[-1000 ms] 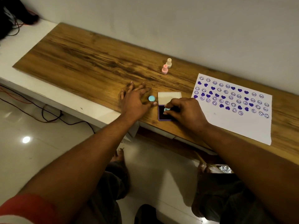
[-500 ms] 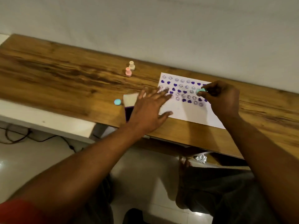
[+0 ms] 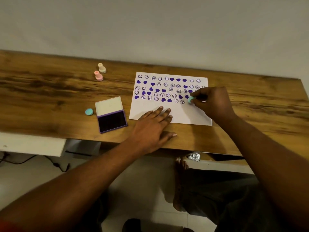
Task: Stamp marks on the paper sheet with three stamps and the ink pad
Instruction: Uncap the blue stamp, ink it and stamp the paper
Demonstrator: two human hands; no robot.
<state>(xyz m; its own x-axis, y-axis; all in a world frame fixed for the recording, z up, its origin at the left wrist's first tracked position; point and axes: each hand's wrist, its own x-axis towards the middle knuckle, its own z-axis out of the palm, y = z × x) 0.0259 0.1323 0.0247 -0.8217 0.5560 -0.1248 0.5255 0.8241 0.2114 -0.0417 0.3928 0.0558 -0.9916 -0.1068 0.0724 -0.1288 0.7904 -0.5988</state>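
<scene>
A white paper sheet (image 3: 184, 114) lies on the wooden table (image 3: 50, 97), covered in rows of purple smiley and heart marks. My right hand (image 3: 212, 102) pinches a teal stamp (image 3: 191, 99) with its face down on the sheet at the right end of the lowest row. My left hand (image 3: 150, 128) lies flat with spread fingers on the sheet's near left corner. The open purple ink pad (image 3: 112, 121) sits left of the sheet with its white lid raised. A pink stamp (image 3: 98, 75) and a cream stamp (image 3: 101, 68) stand upright farther back.
A round teal cap (image 3: 89, 112) lies just left of the ink pad. A grey wall runs behind the table. Below the table edge I see a white shelf (image 3: 31, 146), floor cables (image 3: 55, 164), a crumpled foil piece (image 3: 194, 156), and my legs and foot.
My right hand carried the teal stamp from the ink pad to the sheet and lowered it onto the paper. My left hand shifted from beside the cap onto the sheet's corner.
</scene>
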